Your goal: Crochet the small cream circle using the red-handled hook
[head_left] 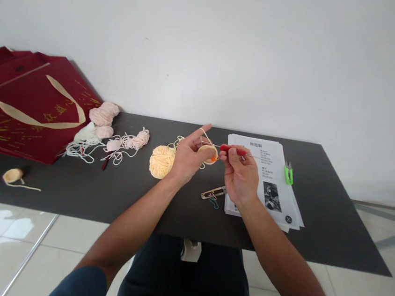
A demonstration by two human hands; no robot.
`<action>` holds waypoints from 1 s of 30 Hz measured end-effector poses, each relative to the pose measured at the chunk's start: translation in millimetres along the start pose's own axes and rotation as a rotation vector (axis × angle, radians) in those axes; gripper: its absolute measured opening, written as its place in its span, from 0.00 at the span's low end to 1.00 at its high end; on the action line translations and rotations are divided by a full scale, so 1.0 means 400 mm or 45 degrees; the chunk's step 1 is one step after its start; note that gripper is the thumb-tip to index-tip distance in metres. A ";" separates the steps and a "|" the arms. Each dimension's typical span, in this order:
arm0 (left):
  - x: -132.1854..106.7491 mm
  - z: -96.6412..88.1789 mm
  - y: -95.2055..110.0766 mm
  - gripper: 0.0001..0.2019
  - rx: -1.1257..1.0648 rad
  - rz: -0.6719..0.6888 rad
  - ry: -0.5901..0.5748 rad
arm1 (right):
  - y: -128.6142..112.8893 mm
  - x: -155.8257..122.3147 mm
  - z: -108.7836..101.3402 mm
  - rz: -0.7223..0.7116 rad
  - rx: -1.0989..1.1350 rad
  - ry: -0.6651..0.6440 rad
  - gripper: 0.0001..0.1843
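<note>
My left hand (190,155) is closed on a small round crochet piece (207,154) in pale yellow, which has an orange spot at its right side. A strand of yellow yarn runs up over the raised index finger. In my right hand (240,171) is a crochet hook (233,150) with a red handle, its metal shaft pointing left to the crochet piece. Whether the hook's tip is inside a stitch is too small to tell. Just left of my left hand sits a ball of yellow yarn (161,161).
Thread snips (213,193) with stitch markers lie below my hands. Printed sheets (270,160) and green snips (288,173) are at the right. Pink and white yarn (104,113), a red gift bag (28,106) and a small crocheted cup (12,175) occupy the left of the dark table (318,203).
</note>
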State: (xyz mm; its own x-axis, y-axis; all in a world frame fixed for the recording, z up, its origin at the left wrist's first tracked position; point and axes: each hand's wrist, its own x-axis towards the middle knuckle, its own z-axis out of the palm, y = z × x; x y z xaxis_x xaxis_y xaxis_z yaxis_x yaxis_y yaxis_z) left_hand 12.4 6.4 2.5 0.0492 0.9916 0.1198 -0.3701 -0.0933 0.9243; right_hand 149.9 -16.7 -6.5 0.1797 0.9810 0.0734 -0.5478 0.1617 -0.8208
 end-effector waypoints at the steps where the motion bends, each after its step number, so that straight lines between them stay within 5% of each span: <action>1: -0.001 0.002 0.000 0.37 0.010 0.009 0.002 | 0.001 0.000 0.001 -0.006 -0.009 -0.006 0.08; 18: -0.025 0.018 0.014 0.30 0.172 0.108 0.113 | -0.007 -0.002 0.006 -0.100 -0.019 -0.032 0.10; 30: -0.017 0.016 0.006 0.27 0.242 0.168 0.204 | -0.012 0.010 -0.026 -0.459 -0.221 -0.030 0.09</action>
State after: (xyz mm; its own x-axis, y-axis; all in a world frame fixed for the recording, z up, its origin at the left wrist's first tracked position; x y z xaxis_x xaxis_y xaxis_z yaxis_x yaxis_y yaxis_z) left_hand 17.1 -1.0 6.4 -0.1405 0.9699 0.1989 -0.1819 -0.2228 0.9578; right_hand 161.7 -14.7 -8.3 0.3151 0.8672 0.3855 -0.3064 0.4774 -0.8235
